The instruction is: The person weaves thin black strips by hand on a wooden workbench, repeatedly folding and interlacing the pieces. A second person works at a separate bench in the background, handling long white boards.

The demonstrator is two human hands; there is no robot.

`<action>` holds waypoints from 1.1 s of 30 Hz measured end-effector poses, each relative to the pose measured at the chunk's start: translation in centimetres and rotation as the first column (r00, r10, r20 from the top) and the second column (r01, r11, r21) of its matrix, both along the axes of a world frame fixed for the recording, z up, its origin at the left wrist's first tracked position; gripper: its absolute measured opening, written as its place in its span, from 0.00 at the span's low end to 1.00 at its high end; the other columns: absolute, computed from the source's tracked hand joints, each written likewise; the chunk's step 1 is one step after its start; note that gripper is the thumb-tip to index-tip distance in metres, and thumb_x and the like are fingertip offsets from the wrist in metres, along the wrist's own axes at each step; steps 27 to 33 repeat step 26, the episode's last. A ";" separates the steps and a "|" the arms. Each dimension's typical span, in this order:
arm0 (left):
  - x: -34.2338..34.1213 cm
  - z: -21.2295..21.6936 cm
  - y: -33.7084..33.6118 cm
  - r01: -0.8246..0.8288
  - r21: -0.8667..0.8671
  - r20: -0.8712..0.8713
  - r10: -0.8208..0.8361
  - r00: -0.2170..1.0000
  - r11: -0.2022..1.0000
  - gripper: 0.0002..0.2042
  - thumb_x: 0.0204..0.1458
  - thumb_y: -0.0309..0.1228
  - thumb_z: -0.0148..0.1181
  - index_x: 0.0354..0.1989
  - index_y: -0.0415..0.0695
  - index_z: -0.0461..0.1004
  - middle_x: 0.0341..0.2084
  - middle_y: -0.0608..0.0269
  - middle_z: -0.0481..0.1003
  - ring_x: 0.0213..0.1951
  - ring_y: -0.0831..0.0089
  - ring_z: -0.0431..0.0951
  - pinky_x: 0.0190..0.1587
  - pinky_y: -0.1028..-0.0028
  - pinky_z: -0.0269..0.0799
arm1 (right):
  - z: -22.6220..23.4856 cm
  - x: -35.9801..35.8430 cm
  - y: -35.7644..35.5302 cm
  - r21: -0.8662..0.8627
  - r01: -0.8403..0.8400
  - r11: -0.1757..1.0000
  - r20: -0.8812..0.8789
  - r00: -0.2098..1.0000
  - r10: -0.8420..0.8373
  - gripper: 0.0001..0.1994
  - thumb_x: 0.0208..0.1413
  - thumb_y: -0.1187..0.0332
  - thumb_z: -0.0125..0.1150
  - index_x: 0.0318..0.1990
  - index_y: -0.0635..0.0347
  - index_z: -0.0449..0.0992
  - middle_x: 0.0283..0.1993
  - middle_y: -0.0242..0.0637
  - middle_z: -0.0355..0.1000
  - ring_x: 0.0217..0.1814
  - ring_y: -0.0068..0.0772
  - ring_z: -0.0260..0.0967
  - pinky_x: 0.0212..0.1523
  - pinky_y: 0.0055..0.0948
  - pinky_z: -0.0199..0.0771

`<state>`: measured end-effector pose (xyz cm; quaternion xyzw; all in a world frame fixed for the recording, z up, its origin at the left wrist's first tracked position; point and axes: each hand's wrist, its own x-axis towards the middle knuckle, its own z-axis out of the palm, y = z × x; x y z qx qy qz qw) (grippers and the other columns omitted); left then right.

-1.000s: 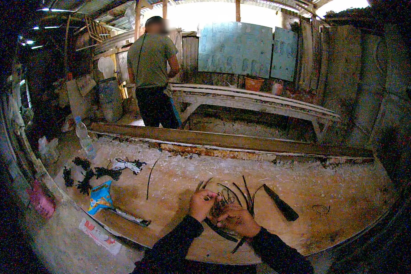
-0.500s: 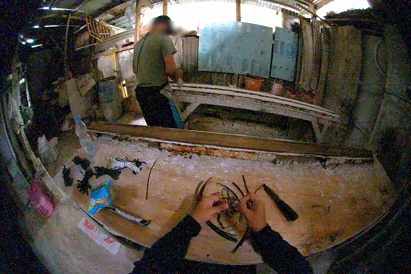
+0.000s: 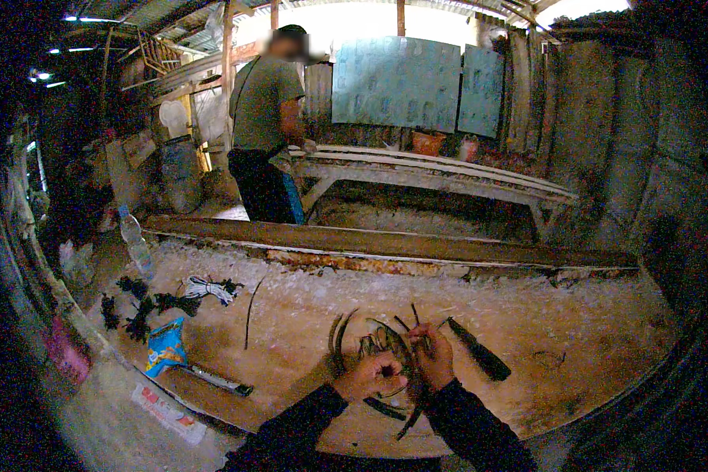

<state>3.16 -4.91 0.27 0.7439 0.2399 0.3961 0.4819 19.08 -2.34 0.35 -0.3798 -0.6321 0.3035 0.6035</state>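
A loose tangle of dark, thin, curved strips [image 3: 379, 337] lies between my hands on the wooden table [image 3: 291, 330]; its material is hard to make out. My left hand [image 3: 367, 375] is closed at its near left side, with fingertips curled round part of the strips. My right hand [image 3: 434, 355] pinches strips at the right side, and their ends stick out above and below the fingers. More curved dark strips [image 3: 340, 338] stand out left of the tangle. Right of my right hand lies a long, dark, tapered piece [image 3: 480, 351], apart from it.
Left on the table are black bundles [image 3: 140, 318], a white cord bundle [image 3: 209, 289], a blue packet [image 3: 166, 346], a dark-tipped, stick-like piece [image 3: 220, 381] and a clear bottle [image 3: 136, 240]. A raised beam [image 3: 385, 238] borders the far side. Beyond it, a person [image 3: 266, 110] stands by a bench [image 3: 440, 169].
My left hand has shifted slightly right and down, nearer my right hand. The strips between the hands have changed shape. The head view has shifted a little.
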 end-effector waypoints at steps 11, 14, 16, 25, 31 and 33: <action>-2.1 -0.5 2.2 -0.692 -0.154 0.182 0.709 0.682 0.705 0.10 0.36 0.29 0.61 0.17 0.42 0.65 0.16 0.69 0.65 0.20 0.81 0.63 0.25 0.80 0.61 | 0.3 -0.7 -1.7 -0.176 -0.120 0.977 0.017 0.992 0.125 0.07 0.39 0.80 0.51 0.29 0.61 0.70 0.32 0.36 0.66 0.39 0.32 0.62 0.42 0.27 0.61; -2.7 0.1 2.3 -0.753 -0.076 0.215 0.748 0.628 0.654 0.07 0.36 0.27 0.61 0.18 0.41 0.67 0.17 0.67 0.68 0.21 0.79 0.66 0.26 0.79 0.62 | 1.2 -1.1 -2.5 -0.017 -0.242 0.970 0.271 0.933 0.237 0.06 0.41 0.76 0.55 0.29 0.58 0.72 0.33 0.35 0.66 0.41 0.32 0.61 0.44 0.28 0.60; -2.8 0.2 2.1 -0.781 0.092 0.190 0.759 0.622 0.617 0.06 0.35 0.26 0.61 0.19 0.41 0.68 0.18 0.66 0.68 0.21 0.76 0.67 0.25 0.78 0.63 | 1.7 -1.2 -3.1 -0.095 -0.412 0.906 0.287 0.860 0.421 0.06 0.41 0.73 0.56 0.31 0.58 0.72 0.35 0.35 0.66 0.43 0.32 0.60 0.46 0.29 0.58; -2.8 0.9 1.3 -0.776 0.284 -0.037 0.815 0.578 0.563 0.05 0.36 0.28 0.59 0.20 0.42 0.70 0.22 0.61 0.70 0.24 0.69 0.71 0.26 0.74 0.66 | 3.6 -1.7 -4.4 -0.250 -0.599 0.761 0.105 0.764 0.636 0.12 0.49 0.66 0.50 0.40 0.58 0.71 0.45 0.36 0.61 0.48 0.33 0.57 0.50 0.31 0.55; -2.8 1.0 1.1 -0.775 0.272 -0.104 0.818 0.566 0.571 0.05 0.36 0.29 0.59 0.20 0.42 0.70 0.23 0.60 0.70 0.24 0.69 0.71 0.27 0.74 0.66 | 3.7 -1.7 -4.5 -0.249 -0.598 0.762 0.104 0.766 0.635 0.12 0.49 0.66 0.50 0.40 0.58 0.71 0.45 0.36 0.61 0.48 0.33 0.57 0.50 0.31 0.55; -2.8 1.0 1.1 -0.775 0.272 -0.104 0.818 0.566 0.571 0.05 0.36 0.29 0.59 0.20 0.42 0.70 0.23 0.60 0.70 0.24 0.69 0.71 0.27 0.74 0.66 | 3.7 -1.7 -4.5 -0.249 -0.598 0.762 0.104 0.766 0.635 0.12 0.49 0.66 0.50 0.40 0.58 0.71 0.45 0.36 0.61 0.48 0.33 0.57 0.50 0.31 0.55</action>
